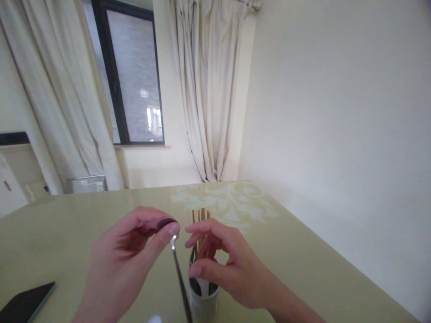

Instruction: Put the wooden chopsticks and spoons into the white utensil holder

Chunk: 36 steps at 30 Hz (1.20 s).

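Note:
A metal spoon (179, 271) is pinched by its bowl between the thumb and fingers of my left hand (129, 258), its long handle slanting down toward the table. To its right stands a pale cup (204, 309) holding several brown chopsticks (203, 214) and other utensils, including a whitish piece (204, 287). My right hand (225, 264) is over the cup, its fingers curved and apart in front of the chopsticks. No held thing shows between its thumb and fingers. The hand hides part of the cup's contents.
The cup stands on a greenish table (303, 273) with a white floral pattern at its far end. A dark flat object (27, 301) lies at the lower left. A white wall (336, 112) runs along the right edge; curtains (208, 89) and a window (134, 76) are behind.

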Available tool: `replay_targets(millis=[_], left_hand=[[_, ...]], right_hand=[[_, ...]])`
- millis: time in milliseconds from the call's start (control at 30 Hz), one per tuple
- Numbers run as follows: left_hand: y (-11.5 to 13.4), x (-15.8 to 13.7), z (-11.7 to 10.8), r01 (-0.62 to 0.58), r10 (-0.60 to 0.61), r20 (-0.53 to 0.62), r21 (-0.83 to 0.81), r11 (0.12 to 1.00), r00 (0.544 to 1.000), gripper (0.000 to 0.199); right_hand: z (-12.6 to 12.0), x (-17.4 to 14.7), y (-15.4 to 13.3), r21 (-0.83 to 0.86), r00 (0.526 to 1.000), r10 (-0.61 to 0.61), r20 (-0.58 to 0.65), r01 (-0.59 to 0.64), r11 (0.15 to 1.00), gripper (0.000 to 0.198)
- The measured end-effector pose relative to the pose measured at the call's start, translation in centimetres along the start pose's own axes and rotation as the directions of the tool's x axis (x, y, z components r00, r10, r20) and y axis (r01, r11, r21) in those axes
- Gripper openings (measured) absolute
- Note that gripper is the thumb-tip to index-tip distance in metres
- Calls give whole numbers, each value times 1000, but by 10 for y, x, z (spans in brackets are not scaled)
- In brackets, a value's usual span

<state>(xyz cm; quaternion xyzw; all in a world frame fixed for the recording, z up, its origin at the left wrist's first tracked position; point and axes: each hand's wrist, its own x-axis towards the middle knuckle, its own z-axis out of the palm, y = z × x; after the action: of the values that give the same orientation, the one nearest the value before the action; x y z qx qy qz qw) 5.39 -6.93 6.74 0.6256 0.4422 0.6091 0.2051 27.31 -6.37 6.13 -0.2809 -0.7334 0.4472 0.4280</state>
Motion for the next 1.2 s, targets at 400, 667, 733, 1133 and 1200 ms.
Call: replay_targets(millis=[400,667,733,1133,1200], left_hand=[[-25,-2,34,-45,34,112,93,995,993,21],[-39,-1,31,-5,-69,362,201,980,929,27],[-53,-21,35,32,-71,272,147,989,960,37],[-164,-125,77,248,-263,374,89,965,889,106],[-161,-116,79,279,-263,430,25,960,864,90]], right_hand=[[-30,12,11,109,980,40,-197,-19,994,28],[-31,20,38,-106,981,122,-153,-139,985,19],[-35,19,44,-265,976,142,-167,-183,947,21],[-25,-46,110,-179,977,180,-111,-198,964,81],[-11,-55,118,-183,989,129,-67,-140,973,96]])
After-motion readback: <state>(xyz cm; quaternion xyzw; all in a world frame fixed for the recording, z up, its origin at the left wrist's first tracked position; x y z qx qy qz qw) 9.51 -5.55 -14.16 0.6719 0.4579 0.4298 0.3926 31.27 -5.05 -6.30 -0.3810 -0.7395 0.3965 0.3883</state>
